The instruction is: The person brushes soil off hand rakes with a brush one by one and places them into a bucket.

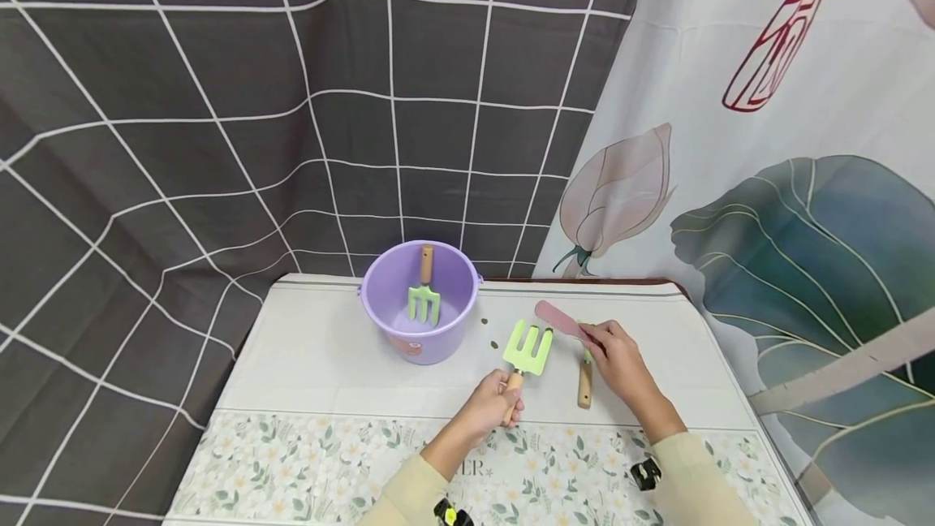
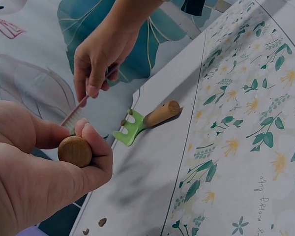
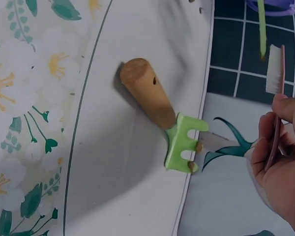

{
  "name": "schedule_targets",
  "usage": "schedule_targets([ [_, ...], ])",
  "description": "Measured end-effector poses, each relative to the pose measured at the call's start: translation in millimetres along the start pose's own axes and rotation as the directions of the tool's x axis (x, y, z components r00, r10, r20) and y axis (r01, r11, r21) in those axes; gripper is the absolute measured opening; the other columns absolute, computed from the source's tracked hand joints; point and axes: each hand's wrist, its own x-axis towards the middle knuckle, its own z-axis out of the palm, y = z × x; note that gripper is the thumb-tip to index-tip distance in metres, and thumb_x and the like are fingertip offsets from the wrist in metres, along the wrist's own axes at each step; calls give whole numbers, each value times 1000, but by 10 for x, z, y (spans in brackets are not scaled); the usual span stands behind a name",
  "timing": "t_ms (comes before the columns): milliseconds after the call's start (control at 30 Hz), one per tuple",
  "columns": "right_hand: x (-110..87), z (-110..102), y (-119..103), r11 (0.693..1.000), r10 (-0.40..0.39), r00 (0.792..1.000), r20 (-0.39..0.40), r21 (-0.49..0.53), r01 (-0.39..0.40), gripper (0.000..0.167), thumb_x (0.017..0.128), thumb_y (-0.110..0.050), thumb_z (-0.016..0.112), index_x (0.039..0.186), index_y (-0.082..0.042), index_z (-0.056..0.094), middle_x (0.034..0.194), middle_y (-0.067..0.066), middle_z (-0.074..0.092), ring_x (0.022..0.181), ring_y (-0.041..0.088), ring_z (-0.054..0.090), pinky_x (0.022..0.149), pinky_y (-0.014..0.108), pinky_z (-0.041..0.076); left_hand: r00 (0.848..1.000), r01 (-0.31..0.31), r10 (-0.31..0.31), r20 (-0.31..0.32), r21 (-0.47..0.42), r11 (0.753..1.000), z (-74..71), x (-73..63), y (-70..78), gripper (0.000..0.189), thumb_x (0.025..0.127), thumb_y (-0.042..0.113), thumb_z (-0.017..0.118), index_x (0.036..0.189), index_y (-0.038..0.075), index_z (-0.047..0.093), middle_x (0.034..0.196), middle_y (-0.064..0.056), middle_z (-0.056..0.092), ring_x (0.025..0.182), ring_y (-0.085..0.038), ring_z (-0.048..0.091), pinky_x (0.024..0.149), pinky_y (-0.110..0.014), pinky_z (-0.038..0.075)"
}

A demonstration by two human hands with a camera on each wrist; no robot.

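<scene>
In the head view my left hand point(image 1: 485, 406) grips the wooden handle of a light-green garden fork point(image 1: 527, 354), its prongs pointing away and up off the table. The round handle end point(image 2: 74, 151) shows in the left wrist view. My right hand point(image 1: 621, 362) pinches the handle of a pink brush point(image 1: 558, 319), its head close to the fork's prongs. White bristles point(image 3: 274, 69) show in the right wrist view. A short green hand rake point(image 3: 179, 145) with a wooden handle lies on the table below the right hand, brown bits on its prongs.
A purple bucket point(image 1: 380, 311) stands at the back of the table, left of my hands, with another green fork point(image 1: 424, 303) inside it. Small brown bits point(image 1: 494, 344) lie between bucket and fork. A floral cloth strip point(image 1: 292, 461) covers the table's near side. Curtains point(image 1: 351, 136) hang behind.
</scene>
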Motion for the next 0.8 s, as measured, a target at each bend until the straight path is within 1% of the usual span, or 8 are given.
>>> schedule_targets([
  [67, -26, -15, -28, 1000, -22, 1000, 12, 5, 22, 32, 97, -4, 70, 128, -2, 70, 105, 11, 63, 86, 18, 60, 67, 31, 55, 1000, 3, -3, -2, -1, 1000, -6, 13, -2, 24, 106, 4, 47, 126, -9, 45, 84, -6, 56, 66, -13, 54, 57, -20, 50],
  [167, -91, -21, -71, 997, -76, 996, 38, 20, 75, 31, 96, -4, 71, 127, -3, 72, 102, 7, 62, 83, 13, 56, 64, 26, 51, 1000, 2, -2, -7, 0, 1000, -18, 43, -16, 23, 106, 4, 48, 126, -8, 46, 85, -6, 56, 67, -13, 54, 57, -20, 50],
  [300, -169, -2, -118, 992, -126, 990, 64, 30, 124, 30, 95, -4, 73, 125, -5, 73, 100, 3, 61, 81, 9, 53, 63, 24, 49, 1000, -5, 5, -10, -1, 1000, -27, 73, -20, 22, 106, 5, 48, 125, -7, 46, 85, -6, 56, 67, -13, 54, 57, -20, 50],
  [400, -190, 19, -131, 992, -124, 990, 73, 19, 123, 30, 95, -5, 72, 125, -5, 73, 100, 2, 61, 82, 9, 53, 64, 25, 50, 1000, -4, 3, -10, -4, 1000, -22, 75, -5, 23, 106, 4, 47, 127, -7, 45, 85, -6, 56, 67, -13, 54, 58, -20, 50],
  [500, -173, 35, -123, 994, -109, 992, 63, -8, 110, 30, 96, -5, 72, 125, -4, 73, 100, 5, 62, 84, 12, 57, 65, 28, 52, 1000, 5, -5, -10, -3, 1000, -11, 69, 13, 26, 107, 4, 46, 129, -8, 44, 85, -6, 55, 67, -12, 54, 57, -20, 49],
  [633, -115, 39, -99, 996, -76, 996, 50, -34, 78, 30, 97, -5, 71, 127, -4, 72, 101, 8, 63, 86, 17, 61, 67, 33, 55, 1000, 8, -8, -11, 1, 1000, 4, 72, 24, 27, 107, 4, 45, 131, -8, 44, 86, -6, 55, 68, -12, 54, 57, -19, 49],
  [800, -41, 48, -79, 998, -55, 997, 51, -37, 56, 30, 98, -7, 69, 127, -3, 71, 103, 11, 62, 85, 18, 59, 69, 35, 55, 1000, 10, -10, -19, 8, 1000, 22, 74, 10, 28, 107, 5, 46, 132, -7, 44, 86, -6, 56, 68, -12, 54, 58, -21, 50],
])
